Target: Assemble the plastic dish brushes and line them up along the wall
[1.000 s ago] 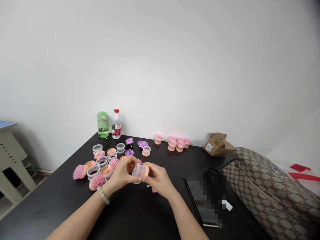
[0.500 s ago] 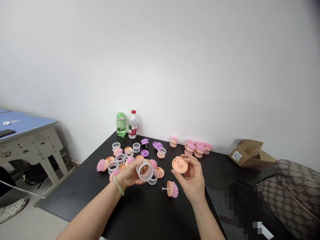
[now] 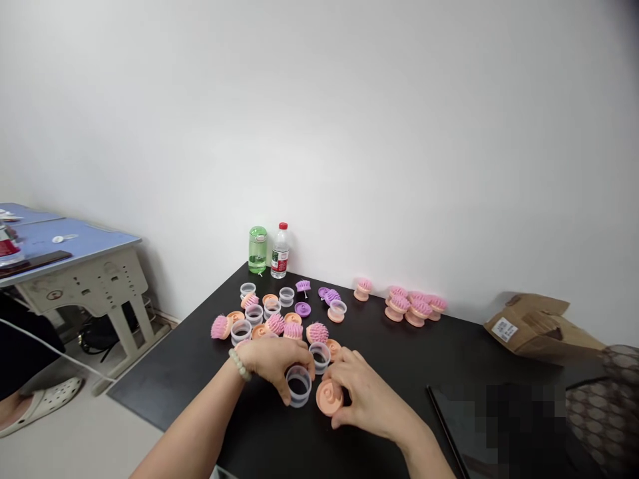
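Note:
My left hand (image 3: 279,361), with a beaded bracelet at the wrist, has thumb and fingers around a clear plastic ring (image 3: 299,403) low over the black table. My right hand (image 3: 369,394) grips a round peach plastic cap (image 3: 328,399) by its edge, its stepped centre facing up. Just behind the hands are another clear ring (image 3: 319,364) and a peach cap (image 3: 333,347), partly covered by my right fingers. Pink-bristled brush heads (image 3: 317,332), more clear rings (image 3: 241,332) and peach caps lie loosely to the left.
Purple brush parts (image 3: 302,309) lie farther back. Several pink-and-peach brushes (image 3: 418,313) stand near the wall. A green bottle (image 3: 257,251) and a red-capped water bottle (image 3: 280,253) stand at the back left corner. A crumpled brown paper bag (image 3: 539,332) lies right.
Both hands have come down toward the table with the ring and the cap. The brush head with a white stem is out of sight, around my right hand. The view has shifted left.

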`<state>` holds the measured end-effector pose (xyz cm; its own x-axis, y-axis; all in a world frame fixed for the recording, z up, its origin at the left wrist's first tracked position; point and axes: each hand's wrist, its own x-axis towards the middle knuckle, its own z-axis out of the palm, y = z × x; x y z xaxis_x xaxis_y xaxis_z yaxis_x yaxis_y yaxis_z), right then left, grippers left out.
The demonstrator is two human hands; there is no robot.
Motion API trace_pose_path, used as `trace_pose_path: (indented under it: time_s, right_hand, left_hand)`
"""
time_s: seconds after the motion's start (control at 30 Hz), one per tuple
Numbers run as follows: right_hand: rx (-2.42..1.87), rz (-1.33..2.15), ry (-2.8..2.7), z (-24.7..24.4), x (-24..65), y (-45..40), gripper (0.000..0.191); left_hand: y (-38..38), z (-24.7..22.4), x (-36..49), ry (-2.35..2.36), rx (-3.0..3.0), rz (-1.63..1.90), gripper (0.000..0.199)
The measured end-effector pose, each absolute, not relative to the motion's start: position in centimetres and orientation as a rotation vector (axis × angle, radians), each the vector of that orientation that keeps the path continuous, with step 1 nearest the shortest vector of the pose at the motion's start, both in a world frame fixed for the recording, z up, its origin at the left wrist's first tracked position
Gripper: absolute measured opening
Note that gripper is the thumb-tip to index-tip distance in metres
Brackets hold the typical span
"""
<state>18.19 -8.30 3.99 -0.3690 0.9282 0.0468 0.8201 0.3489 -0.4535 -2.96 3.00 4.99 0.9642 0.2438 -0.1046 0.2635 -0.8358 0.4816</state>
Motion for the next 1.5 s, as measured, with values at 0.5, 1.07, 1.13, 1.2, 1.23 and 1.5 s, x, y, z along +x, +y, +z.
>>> trace_pose_path:
  time_s: [0.5,1.07,1.13,1.2,1.23,1.5]
  right_hand:
    - [-1.832,0.567,-2.031,4.5,22.8,-9.4,0.045]
    - [-1.732,0.613,-2.117,2.9,19.0,-7.7,0.066]
    - [-1.699,0.615,-2.103,3.0,19.1,-7.6,0.07]
    - [-1.688,0.635,-2.064,3.1,19.7,-7.6,0.058]
    - [-1.702,0.635,-2.021,3.2,20.1,-7.6,0.047]
    - [-1.832,0.707,-1.913,1.9,23.7,-7.5,0.042]
  left_hand:
    - [2.8,4.5,-2.7,0.349,2.574,0.265,0.059]
    - [1.6,3.6,-0.7,0.681,2.844,0.376,0.052]
    - [1.7,3.7,-0.8,0.718,2.808,0.416,0.05]
    - [1.8,3.9,-0.9,0.708,2.774,0.462,0.049]
    - [1.8,4.0,-1.0,0.68,2.767,0.478,0.048]
    - [1.7,3.8,-1.5,0.48,2.743,0.312,0.065]
